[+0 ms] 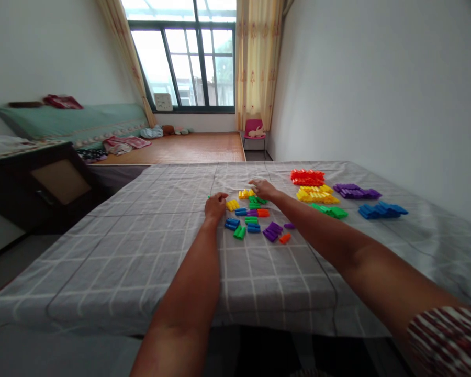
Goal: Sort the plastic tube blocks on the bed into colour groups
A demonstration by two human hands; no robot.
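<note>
Small coloured pieces lie in loose groups on a grey checked cloth. My left hand [215,205] is at the left edge of them, beside a yellow group [232,205], its fingers curled; what they hold, if anything, is too small to tell. Over the far side of the groups reaches my right hand [262,187], near more yellow pieces [246,193] and green pieces [255,202]; its fingers are partly stretched out. Nearer to me are blue pieces [232,224], green pieces [239,232], purple pieces [272,231] and an orange piece [285,238].
At the right of the table cloth [141,235] lie stacked red [307,177], yellow [317,194], green [329,211], purple [357,191] and blue pieces [382,210]. Beyond are a bed [188,146], a pink chair [254,125] and a dark cabinet [35,193].
</note>
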